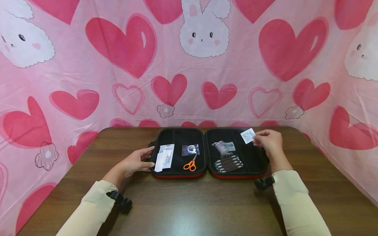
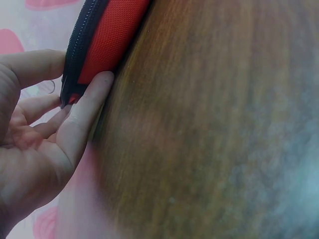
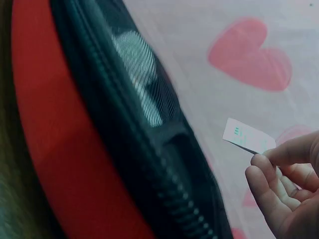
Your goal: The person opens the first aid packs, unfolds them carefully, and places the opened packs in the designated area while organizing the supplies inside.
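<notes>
A red zippered case (image 1: 180, 175) with a black lining lies unfolded in two halves on the wooden table. At its left side my left hand (image 1: 136, 163) grips the edge, fingers and thumb on either side of the zipper (image 2: 76, 55). My right hand (image 1: 270, 142) pinches a small white printed packet (image 1: 248, 135) between thumb and fingertips, above the right half's far corner. In the right wrist view the packet (image 3: 246, 135) is held up apart from the case. White paper packets (image 1: 165, 157), orange-handled scissors (image 1: 190, 166) and a tape roll in a wrapper (image 1: 191, 149) lie in the left half.
The right half holds a wrapped bandage roll (image 1: 222, 148) and a bag of cotton swabs (image 1: 228, 164), behind mesh (image 3: 137, 59). The wooden table (image 1: 189, 203) extends on all sides of the case. A pink heart-and-rabbit cloth (image 1: 195, 68) hangs just behind the table's far edge.
</notes>
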`<state>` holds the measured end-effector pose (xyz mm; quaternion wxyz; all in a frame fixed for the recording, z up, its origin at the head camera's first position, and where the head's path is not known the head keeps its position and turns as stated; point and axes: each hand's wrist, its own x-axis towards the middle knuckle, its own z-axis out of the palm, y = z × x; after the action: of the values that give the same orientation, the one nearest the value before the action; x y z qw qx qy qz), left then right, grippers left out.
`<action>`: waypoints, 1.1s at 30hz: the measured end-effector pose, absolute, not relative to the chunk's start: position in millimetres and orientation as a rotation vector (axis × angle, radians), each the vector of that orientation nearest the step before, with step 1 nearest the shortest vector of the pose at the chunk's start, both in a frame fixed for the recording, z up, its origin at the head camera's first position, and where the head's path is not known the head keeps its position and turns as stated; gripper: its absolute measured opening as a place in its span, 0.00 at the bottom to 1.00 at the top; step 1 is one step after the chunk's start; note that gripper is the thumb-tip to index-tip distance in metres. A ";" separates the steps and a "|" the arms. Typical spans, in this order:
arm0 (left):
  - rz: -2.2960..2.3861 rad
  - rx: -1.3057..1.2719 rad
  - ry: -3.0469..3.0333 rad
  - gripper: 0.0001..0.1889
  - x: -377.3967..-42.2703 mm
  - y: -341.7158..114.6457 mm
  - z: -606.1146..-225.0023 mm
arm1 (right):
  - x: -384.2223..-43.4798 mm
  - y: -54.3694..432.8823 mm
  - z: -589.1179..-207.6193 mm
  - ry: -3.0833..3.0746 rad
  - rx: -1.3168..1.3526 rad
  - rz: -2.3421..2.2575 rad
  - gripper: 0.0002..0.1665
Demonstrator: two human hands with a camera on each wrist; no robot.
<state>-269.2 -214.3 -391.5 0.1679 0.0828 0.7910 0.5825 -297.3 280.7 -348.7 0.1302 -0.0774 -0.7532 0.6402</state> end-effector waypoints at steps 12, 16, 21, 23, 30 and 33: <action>1.660 0.238 2.241 0.44 -268.3 -214.0 -391.7 | -329.5 285.9 -356.1 -2.256 -0.471 1.913 0.09; 1.658 0.245 2.242 0.44 -269.2 -214.8 -391.7 | -338.2 282.3 -358.8 -2.319 -0.521 1.889 0.12; 1.664 0.249 2.239 0.44 -269.3 -215.3 -392.3 | -343.3 274.9 -360.8 -2.399 -0.483 1.848 0.14; 1.667 0.250 2.240 0.44 -268.9 -215.2 -392.4 | -343.5 271.2 -360.9 -2.409 -0.442 1.869 0.14; 1.663 0.247 2.236 0.44 -269.2 -216.5 -392.5 | -348.2 267.7 -358.8 -2.600 -0.260 1.911 0.13; 1.661 0.243 2.230 0.44 -269.7 -216.6 -391.7 | -352.4 273.7 -353.8 -2.770 -0.158 1.907 0.15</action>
<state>-269.7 -216.6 -391.7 0.1741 0.0859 0.7867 0.5860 -352.4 273.7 -353.8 -0.1124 -0.0466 -0.8176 0.5628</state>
